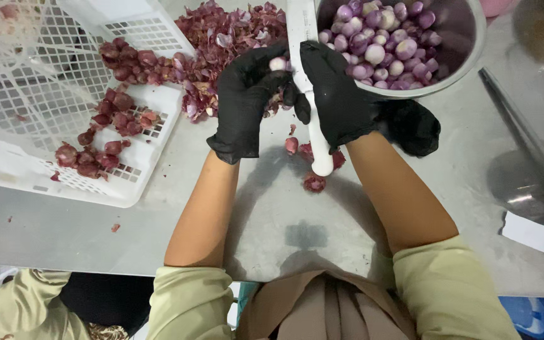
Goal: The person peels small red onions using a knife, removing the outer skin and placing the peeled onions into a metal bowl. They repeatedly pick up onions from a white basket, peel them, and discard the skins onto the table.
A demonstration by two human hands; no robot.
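Both my hands wear black gloves. My left hand [247, 101] pinches a small shallot [278, 63], pale where its skin is off, at the fingertips. My right hand [338, 91] grips a white-handled knife [318, 148], its handle pointing toward me and the blade end up by the shallot. The two hands meet over a steel table [284, 220]. Just beyond my right hand stands a metal bowl [467, 50] filled with peeled purple-white shallots [379, 47].
A heap of red-purple shallot skins [221, 38] lies behind my hands. A white plastic basket [96, 170] at left holds unpeeled shallots [105, 135]. A few shallot pieces [313, 182] sit below the knife. White paper slips [527, 232] lie at right.
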